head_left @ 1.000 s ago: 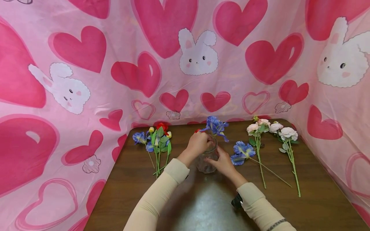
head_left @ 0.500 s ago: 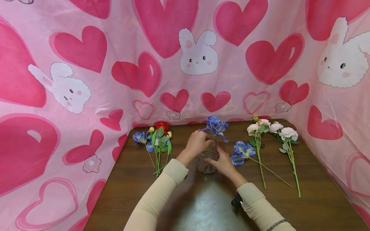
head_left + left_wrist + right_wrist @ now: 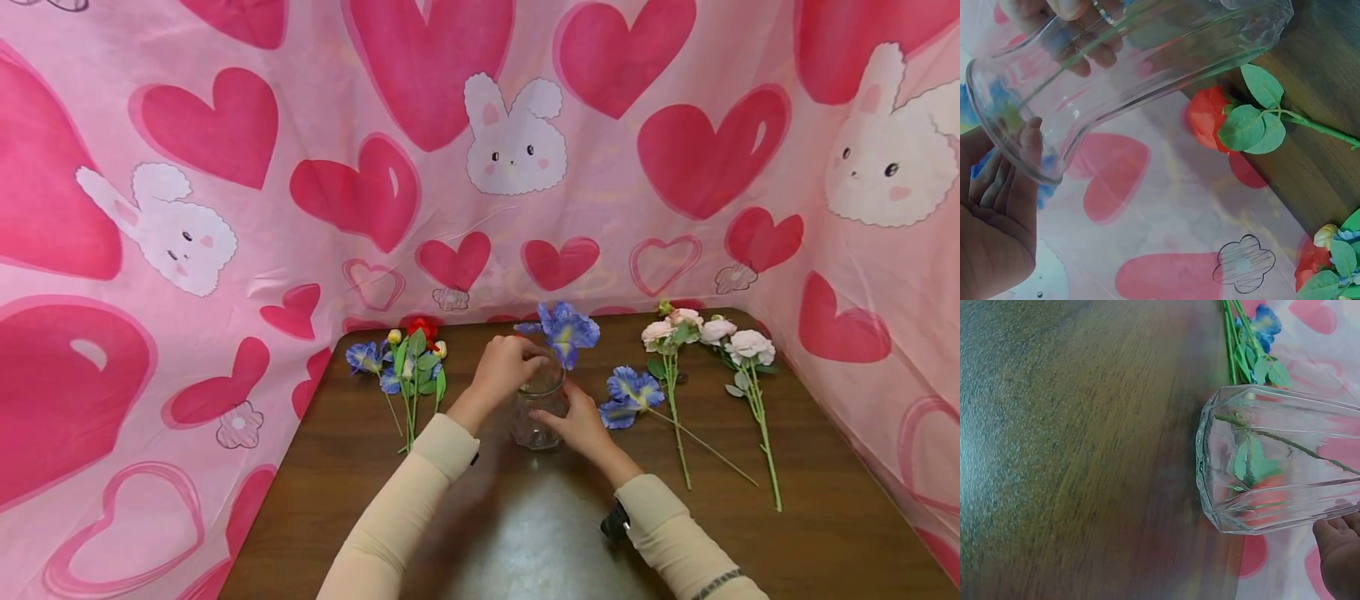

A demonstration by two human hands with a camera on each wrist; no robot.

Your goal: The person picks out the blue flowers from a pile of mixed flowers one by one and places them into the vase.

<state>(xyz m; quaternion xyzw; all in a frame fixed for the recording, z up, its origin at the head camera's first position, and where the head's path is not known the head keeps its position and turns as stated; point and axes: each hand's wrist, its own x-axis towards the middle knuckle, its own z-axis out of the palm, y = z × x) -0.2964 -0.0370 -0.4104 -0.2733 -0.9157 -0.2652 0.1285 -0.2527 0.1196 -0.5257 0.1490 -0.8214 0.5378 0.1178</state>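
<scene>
A clear glass vase (image 3: 538, 425) stands upright on the table, a blue iris (image 3: 567, 331) rising from its mouth and leaning right. Through the glass, the iris's green stem (image 3: 1291, 442) slants down to the base. My right hand (image 3: 581, 423) holds the vase around its side, thumb in front. At the rim is my left hand (image 3: 506, 367), fingers loosely bent beside the flower head; in the left wrist view its fingertips (image 3: 1034, 123) are close to the bloom's base. A red rose (image 3: 1205, 119) with green leaves lies behind the vase, mostly hidden in the head view.
To the left lie blue irises (image 3: 363, 357), yellow-white buds (image 3: 440, 349) and another red rose (image 3: 422, 330). On the right are a loose blue iris (image 3: 630, 396) and stems of pale pink flowers (image 3: 748, 347). A heart-printed cloth (image 3: 517, 217) hangs behind the table (image 3: 540, 533).
The iris in the vase has turned and tipped right, its bloom now facing forward. My left hand has drawn slightly left from the stem. The right hand keeps its hold on the vase.
</scene>
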